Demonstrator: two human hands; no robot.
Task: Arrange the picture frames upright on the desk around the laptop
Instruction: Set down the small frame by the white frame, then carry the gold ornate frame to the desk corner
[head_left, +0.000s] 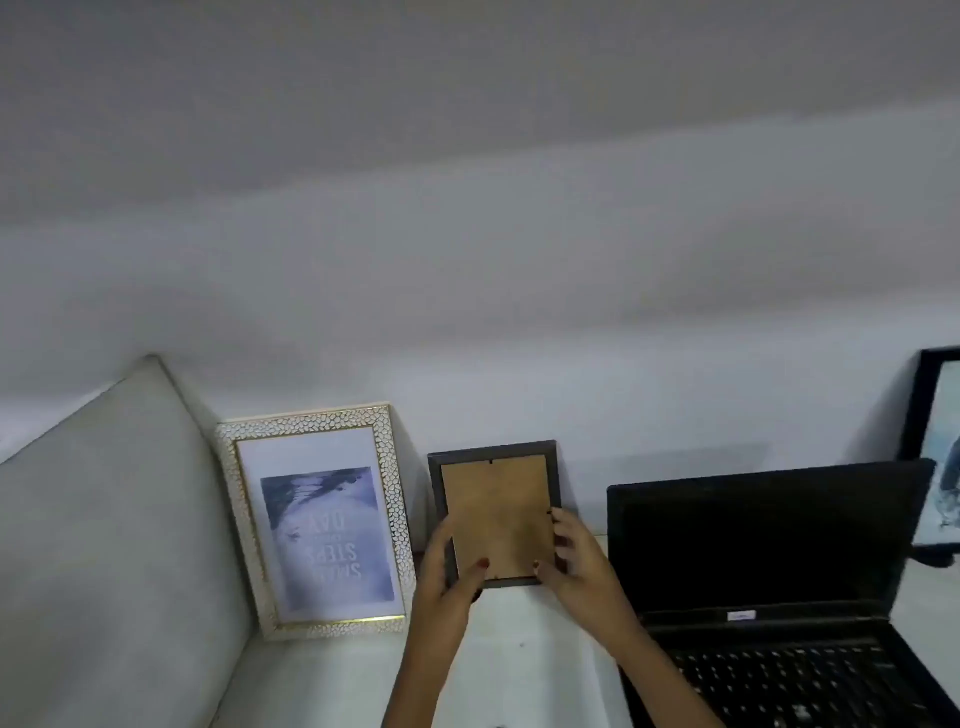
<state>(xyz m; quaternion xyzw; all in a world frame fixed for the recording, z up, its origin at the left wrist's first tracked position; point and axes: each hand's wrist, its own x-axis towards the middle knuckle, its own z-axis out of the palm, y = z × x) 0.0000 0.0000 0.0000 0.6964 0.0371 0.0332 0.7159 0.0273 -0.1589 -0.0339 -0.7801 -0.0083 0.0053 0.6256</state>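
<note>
I hold a small dark picture frame (496, 512) with both hands, its brown cardboard back facing me, upright just above the white desk (519, 649) near the wall. My left hand (449, 577) grips its lower left edge and my right hand (574, 561) its lower right edge. A larger white-and-gold frame (317, 519) leans upright against the wall to the left, its print upside down. An open black laptop (769, 571) stands to the right. Behind it, at the right edge, a black frame (935, 441) stands upright, partly cut off.
A pale padded panel (114, 545) rises along the desk's left side. The grey-white wall (519, 260) runs right behind the frames. A strip of bare desk lies between the white frame and the laptop.
</note>
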